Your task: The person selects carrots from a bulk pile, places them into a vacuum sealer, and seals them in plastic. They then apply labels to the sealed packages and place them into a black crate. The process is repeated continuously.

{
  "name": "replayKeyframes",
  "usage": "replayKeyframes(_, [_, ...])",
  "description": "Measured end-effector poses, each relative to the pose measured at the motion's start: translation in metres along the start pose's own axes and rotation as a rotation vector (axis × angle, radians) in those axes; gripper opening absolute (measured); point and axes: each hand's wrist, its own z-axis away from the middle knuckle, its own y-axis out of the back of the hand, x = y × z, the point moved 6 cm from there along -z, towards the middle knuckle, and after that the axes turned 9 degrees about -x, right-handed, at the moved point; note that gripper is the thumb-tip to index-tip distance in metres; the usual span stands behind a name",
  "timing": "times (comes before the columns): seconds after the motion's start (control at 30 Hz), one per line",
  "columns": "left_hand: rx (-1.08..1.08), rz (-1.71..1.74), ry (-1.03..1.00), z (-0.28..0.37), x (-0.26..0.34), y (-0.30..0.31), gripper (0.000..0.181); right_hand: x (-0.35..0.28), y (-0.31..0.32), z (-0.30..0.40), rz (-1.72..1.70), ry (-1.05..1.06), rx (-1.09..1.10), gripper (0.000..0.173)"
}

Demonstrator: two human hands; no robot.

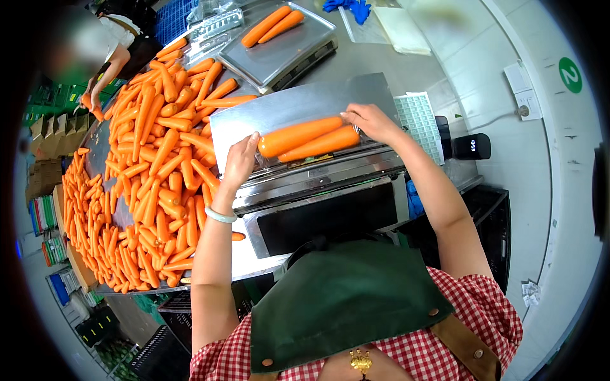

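Two large carrots [305,135] lie side by side over the front edge of a metal wrapping machine's plate [305,102], and shiny clear film seems to cover them. My left hand [242,159] pinches at their thick left end, thumb and fingers together. At the other end my right hand [369,123] has its fingertips on the tip of the upper carrot. Whether each hand grips film or carrot is hard to tell. Behind the plate, two more carrots [272,26] rest on the steel pan of a weighing scale [281,62].
Heaped loose carrots [157,157] cover the table to the left, touching the plate's side. A co-worker's hand [95,97] holds a carrot at the upper left. Right of the plate are a label sheet [419,124] and a small digital clock [472,146]. Blue gloves [357,9] lie behind.
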Motion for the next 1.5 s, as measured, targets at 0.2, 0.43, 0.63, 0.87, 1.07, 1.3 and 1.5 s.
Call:
replayKeyframes(0.2, [-0.198, 0.465, 0.326, 0.100, -0.006, -0.030, 0.052, -0.005, -0.038, 0.098, -0.540, -0.329, -0.224, 0.045])
replayKeyframes(0.43, [-0.058, 0.165, 0.312, 0.147, -0.058, -0.102, 0.046, 0.024, -0.115, 0.154, 0.058, -0.198, 0.034, 0.044])
replayKeyframes(0.63, [0.310, 0.193, 0.129, 0.162, -0.103, -0.117, 0.018, 0.100, -0.141, 0.184, -0.089, -0.433, 0.297, 0.028])
replayKeyframes(0.87, [0.298, 0.443, -0.055, 0.178, -0.112, -0.110, 0.015, 0.078, -0.154, 0.228, -0.856, -0.141, 0.663, 0.014])
replayKeyframes(1.07, [0.132, -0.576, -0.233, 0.157, -0.091, -0.124, 0.015, 0.103, -0.183, 0.320, -0.321, -0.427, 0.952, 0.010])
replayKeyframes(1.3, [0.028, -0.580, -0.321, 0.116, -0.059, -0.182, 0.043, 0.153, -0.307, 0.279, -1.136, -0.043, 0.906, 0.032])
replayKeyframes(1.5, [-0.876, 1.686, 0.119, 0.167, 0.012, -0.240, 0.021, 0.007, -0.307, 0.296, -1.803, -0.054, 0.059, 0.031])
